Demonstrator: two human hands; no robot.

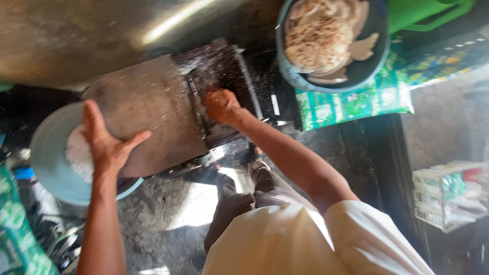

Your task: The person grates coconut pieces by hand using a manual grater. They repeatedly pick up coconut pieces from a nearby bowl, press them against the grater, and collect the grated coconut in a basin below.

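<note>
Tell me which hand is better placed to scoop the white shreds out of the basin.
Left, probably. The left hand rests on the machine cover directly above the white shreds in the basin. The right hand is at the grater opening, farther away.

I see the grating machine (153,114) between a basin (48,158) at left and a tub (356,71) at right.

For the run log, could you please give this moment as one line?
left hand: resting on grater cover | right hand: pressing at feed opening | basin: white shreds
</note>
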